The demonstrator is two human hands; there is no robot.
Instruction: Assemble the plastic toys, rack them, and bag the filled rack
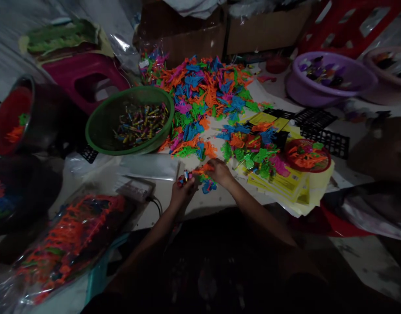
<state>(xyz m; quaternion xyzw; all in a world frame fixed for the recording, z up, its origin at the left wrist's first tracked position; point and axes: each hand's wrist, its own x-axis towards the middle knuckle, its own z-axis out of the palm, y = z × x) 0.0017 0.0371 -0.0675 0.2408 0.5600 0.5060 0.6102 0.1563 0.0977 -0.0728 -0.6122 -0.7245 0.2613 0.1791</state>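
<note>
My left hand is closed around several small coloured cylinders, one of them white and blue and standing up out of the fingers. Just to its right, my right hand pinches a flat orange plastic piece, whose exact shape is too blurred to make out. Beneath that hand, a few blue and green plastic pieces lie on the white table. Beyond both hands spreads a big heap of orange, blue, green and pink plastic pieces. More small cylinders fill part of a green basket at the left.
On the right, yellow printed cards lie under loose plastic pieces, beside a small red basket. Black trays and a purple basin stand farther back. A clear bag of orange pieces lies at the lower left.
</note>
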